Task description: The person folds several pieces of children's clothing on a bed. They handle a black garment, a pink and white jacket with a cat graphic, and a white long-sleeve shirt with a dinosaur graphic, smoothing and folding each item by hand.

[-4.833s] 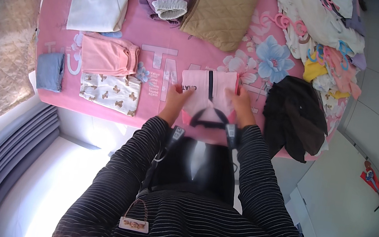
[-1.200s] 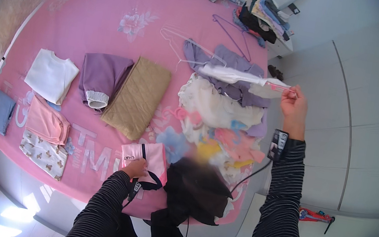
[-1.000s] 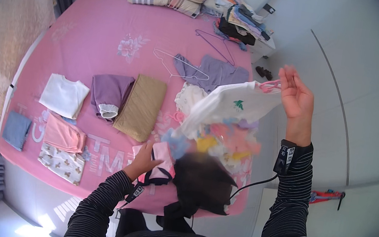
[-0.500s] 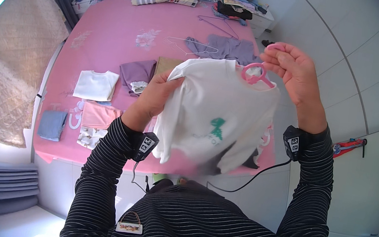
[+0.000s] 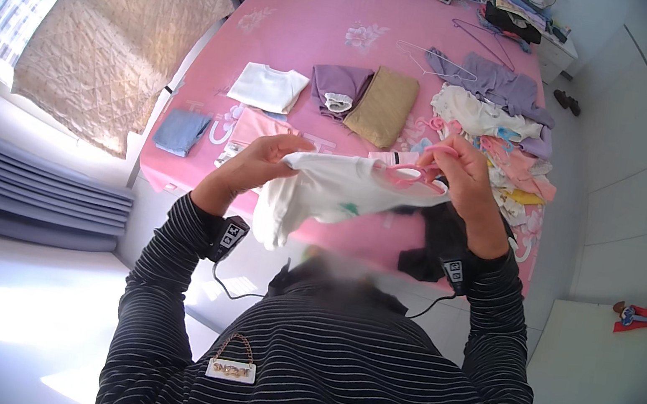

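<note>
A white long-sleeved shirt (image 5: pixel 322 185) with a green print hangs in the air over the near edge of the bed. My left hand (image 5: pixel 257 164) is closed on its left shoulder. Inside the neckline sits a pink clothes hanger (image 5: pixel 406 174), whose upper end my right hand (image 5: pixel 462 180) pinches. The shirt is tilted and bunched, so most of its front is folded out of sight. Below my right hand lies a dark garment (image 5: pixel 432 240) at the bed's edge.
On the pink bed (image 5: pixel 301 21) are a folded white top (image 5: pixel 268 87), purple garment (image 5: pixel 338 86), brown garment (image 5: pixel 382 108) and blue garment (image 5: pixel 181 131). A loose clothes pile (image 5: pixel 509 151) lies right, with a white wire hanger (image 5: pixel 438 66) behind. Grey curtains (image 5: pixel 30 185) hang left.
My view has swung left and down. My right hand has come lower and closer to my left hand with the hanger, and the shirt has gone from spread out to bunched and tilted.
</note>
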Demonstrator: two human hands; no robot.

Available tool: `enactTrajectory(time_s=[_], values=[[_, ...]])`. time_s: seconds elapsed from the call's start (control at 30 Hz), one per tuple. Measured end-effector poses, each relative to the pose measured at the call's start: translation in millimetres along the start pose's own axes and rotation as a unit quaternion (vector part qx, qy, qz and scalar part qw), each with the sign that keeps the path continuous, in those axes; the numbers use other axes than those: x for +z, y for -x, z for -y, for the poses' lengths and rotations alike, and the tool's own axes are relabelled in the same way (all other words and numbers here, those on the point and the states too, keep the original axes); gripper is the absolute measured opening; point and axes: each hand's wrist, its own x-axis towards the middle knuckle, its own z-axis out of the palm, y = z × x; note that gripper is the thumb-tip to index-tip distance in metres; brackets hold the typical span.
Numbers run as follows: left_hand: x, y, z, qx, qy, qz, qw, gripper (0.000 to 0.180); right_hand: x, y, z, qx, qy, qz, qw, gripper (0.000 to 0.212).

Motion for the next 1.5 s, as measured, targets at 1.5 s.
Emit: enactTrajectory(time_s=[1.5], values=[[-68, -29, 59, -0.009, -0.148, -0.11, 0.983, 0.026, 79, -30, -4, -0.216, -0.327, -0.338, 0.856, 0.026]])
